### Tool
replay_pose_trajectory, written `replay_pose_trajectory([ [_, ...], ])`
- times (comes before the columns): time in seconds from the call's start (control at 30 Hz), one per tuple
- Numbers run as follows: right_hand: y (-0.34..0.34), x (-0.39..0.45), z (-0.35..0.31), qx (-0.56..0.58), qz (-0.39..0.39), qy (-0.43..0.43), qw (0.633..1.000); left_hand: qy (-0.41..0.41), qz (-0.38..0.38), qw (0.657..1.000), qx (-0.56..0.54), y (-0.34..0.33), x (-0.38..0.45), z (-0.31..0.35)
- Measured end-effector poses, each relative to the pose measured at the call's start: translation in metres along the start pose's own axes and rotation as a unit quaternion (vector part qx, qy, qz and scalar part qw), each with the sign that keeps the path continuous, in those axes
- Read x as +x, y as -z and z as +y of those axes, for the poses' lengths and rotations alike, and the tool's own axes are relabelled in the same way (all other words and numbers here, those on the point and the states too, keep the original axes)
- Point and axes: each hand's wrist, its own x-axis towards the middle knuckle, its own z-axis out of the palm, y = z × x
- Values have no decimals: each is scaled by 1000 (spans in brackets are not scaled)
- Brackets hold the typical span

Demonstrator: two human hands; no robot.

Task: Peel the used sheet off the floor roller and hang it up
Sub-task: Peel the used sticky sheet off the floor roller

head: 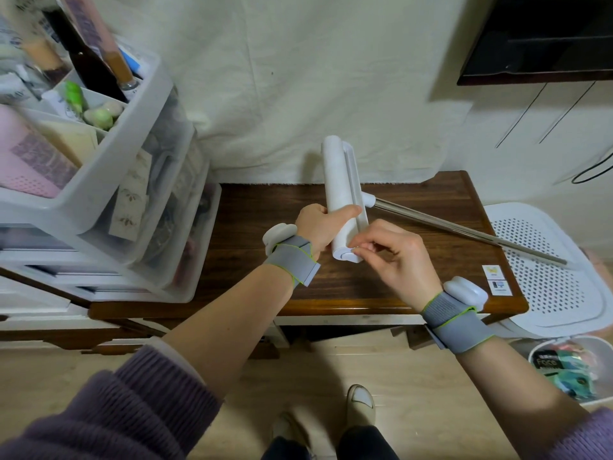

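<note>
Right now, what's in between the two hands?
In the head view, the near end of the white floor roller sits between them: the left hand wraps the roll, and the right hand pinches at its end cap.

Surface: dark brown wooden desk (265,207) with a rounded lighter front edge | Left end: stack of translucent white plastic drawer bins (159,200) stood on it | Right front corner: two small square stickers (496,279) lay flat | Beneath: pale wood-plank floor (414,386)
</note>
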Motion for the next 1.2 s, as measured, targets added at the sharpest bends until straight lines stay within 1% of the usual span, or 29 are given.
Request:
replay_pose_trajectory([
  [0.3, 4, 3, 3, -6, -52, 5, 999, 17, -17, 1000, 9, 2, -1, -3],
  [0.43, 6, 3, 3, -23, -78, 13, 997, 5, -17, 999, 26, 3, -2, -5],
  [0.57, 7, 3, 4, -22, -65, 12, 998, -5, -12, 1000, 28, 2, -5, -1],
  [0.7, 5, -2, 5, -8, -53, -3, 999, -30, -12, 998, 60, 0, -6, 1],
  [0.8, 3, -2, 8, -13, -62, -2, 998, -33, -11, 997, 75, 1, -5, -2],
  [0.9, 3, -3, 10, -3, -79, -11, 997, -29, -28, 997, 64, 1, -5, -5],
  [0.97, 5, -5, 12, 26, -78, -35, 996, -22, -55, 997, 44, 4, -5, -6],
  [1.07, 13, -10, 20, 93, -36, -121, 988, 17, -129, 991, -35, 12, -4, -6],
  [1.13, 18, -13, 22, 157, -16, -191, 969, 40, -153, 983, -92, 16, -3, -7],
  [1.2, 18, -16, 20, 232, -11, -246, 941, 50, -159, 978, -124, 17, -2, -9],
])
